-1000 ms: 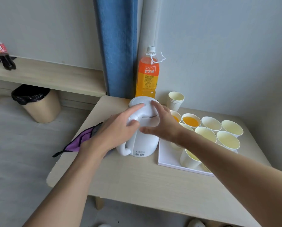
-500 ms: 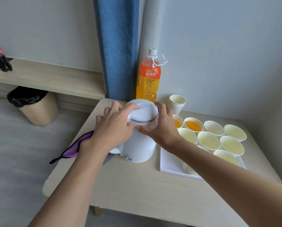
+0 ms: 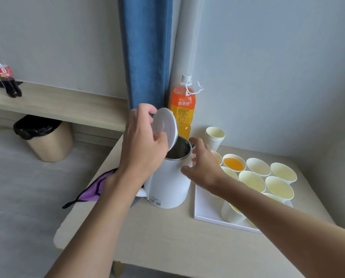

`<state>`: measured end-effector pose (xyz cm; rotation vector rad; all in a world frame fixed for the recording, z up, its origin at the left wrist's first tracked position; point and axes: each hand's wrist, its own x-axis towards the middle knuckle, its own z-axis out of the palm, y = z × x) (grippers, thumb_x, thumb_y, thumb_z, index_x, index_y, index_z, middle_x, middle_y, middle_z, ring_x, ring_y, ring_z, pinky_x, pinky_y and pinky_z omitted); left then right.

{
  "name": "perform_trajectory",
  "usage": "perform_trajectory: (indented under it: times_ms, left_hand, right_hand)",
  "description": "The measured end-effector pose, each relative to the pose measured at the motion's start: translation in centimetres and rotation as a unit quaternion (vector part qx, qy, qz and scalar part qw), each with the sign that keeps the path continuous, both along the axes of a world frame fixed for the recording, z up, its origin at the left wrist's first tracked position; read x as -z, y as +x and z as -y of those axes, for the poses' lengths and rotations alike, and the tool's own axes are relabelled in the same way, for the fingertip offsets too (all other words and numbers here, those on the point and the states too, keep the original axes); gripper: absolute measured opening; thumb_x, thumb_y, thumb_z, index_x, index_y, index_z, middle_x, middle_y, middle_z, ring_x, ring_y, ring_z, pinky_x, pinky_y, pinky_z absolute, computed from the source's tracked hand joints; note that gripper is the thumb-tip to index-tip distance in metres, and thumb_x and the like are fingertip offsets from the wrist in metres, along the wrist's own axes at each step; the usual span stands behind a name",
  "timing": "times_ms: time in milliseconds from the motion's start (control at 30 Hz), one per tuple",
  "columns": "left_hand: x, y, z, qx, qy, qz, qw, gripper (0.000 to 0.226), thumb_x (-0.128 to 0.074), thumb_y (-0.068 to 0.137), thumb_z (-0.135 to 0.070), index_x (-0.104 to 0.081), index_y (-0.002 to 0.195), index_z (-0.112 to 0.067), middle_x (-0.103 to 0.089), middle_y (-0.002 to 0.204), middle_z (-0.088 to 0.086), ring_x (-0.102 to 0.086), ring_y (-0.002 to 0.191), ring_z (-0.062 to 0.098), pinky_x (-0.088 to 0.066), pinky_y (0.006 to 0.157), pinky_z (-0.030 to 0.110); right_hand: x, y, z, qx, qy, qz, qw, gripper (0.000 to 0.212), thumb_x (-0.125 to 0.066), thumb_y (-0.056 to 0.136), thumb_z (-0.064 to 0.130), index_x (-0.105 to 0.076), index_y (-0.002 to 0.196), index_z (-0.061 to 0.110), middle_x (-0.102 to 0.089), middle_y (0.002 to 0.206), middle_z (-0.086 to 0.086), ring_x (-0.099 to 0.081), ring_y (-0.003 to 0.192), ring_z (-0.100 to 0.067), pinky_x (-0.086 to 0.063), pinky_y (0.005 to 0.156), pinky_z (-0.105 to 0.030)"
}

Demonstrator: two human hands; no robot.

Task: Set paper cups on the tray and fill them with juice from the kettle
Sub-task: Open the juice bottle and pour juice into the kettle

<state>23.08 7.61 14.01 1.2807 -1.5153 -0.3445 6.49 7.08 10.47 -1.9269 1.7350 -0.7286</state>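
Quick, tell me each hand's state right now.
Left hand: holds the white lid, tilted up above the kettle.
Right hand: open, fingers spread beside the kettle's rim, holding nothing.

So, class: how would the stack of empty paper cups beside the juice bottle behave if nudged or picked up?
The stack of paper cups probably weighs little: it looks empty and thin-walled. Taller than wide, it may tip or slide when nudged. Squeezed hard, its rim would likely buckle.

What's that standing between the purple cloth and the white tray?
The white kettle, its lid held up by the left hand, as the head view shows.
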Motion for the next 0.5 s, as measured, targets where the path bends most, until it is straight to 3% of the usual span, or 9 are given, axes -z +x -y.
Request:
perform_trajectory:
  times_ms: [133, 333, 433, 500]
  left_hand:
    - [-4.7, -1.8, 3.2, 0.047, 0.055, 0.069, 0.995, 0.028, -0.053, 0.094, -0.005, -0.053, 0.117, -0.021, -0.052, 0.107, 0.001, -0.055, 0.107, 0.028, -0.049, 0.096, 0.047]
    - [-9.3, -3.0, 9.4, 0.082, 0.165, 0.131, 0.974, 0.013, -0.053, 0.102, -0.019, -0.050, 0.112, -0.027, -0.052, 0.097, -0.009, -0.055, 0.097, 0.016, -0.047, 0.075, 0.031]
    - [-10.0, -3.0, 12.0, 0.086, 0.198, 0.123, 0.969, 0.015, -0.052, 0.102, -0.014, -0.049, 0.114, -0.021, -0.044, 0.094, -0.011, -0.048, 0.101, 0.016, -0.044, 0.085, 0.033]
    - [-10.2, -2.9, 13.7, 0.086, 0.223, 0.130, 0.962, 0.018, -0.051, 0.102, -0.011, -0.045, 0.116, -0.020, -0.042, 0.094, -0.009, -0.044, 0.104, 0.017, -0.044, 0.083, 0.032]
  right_hand:
    - [-1.9, -0.3, 1.7, 0.035, 0.018, 0.025, 0.999, 0.057, -0.058, 0.086, 0.009, -0.037, 0.138, 0.017, -0.046, 0.132, -0.008, -0.053, 0.112, -0.024, -0.047, 0.097, -0.038]
    - [-6.4, -0.5, 8.3, 0.083, 0.005, 0.084, 0.993, 0.050, -0.059, 0.093, 0.020, -0.037, 0.138, 0.014, -0.048, 0.130, -0.012, -0.055, 0.109, -0.028, -0.049, 0.082, -0.035]
    - [-8.9, -0.1, 12.3, 0.085, -0.063, 0.037, 0.994, 0.046, -0.054, 0.098, 0.028, -0.038, 0.139, 0.012, -0.048, 0.132, -0.013, -0.053, 0.112, -0.029, -0.050, 0.090, -0.039]
    - [-10.2, 0.1, 14.9, 0.093, -0.112, -0.035, 0.989, 0.041, -0.047, 0.101, 0.031, -0.040, 0.137, 0.012, -0.048, 0.132, -0.013, -0.051, 0.114, -0.030, -0.048, 0.092, -0.041]
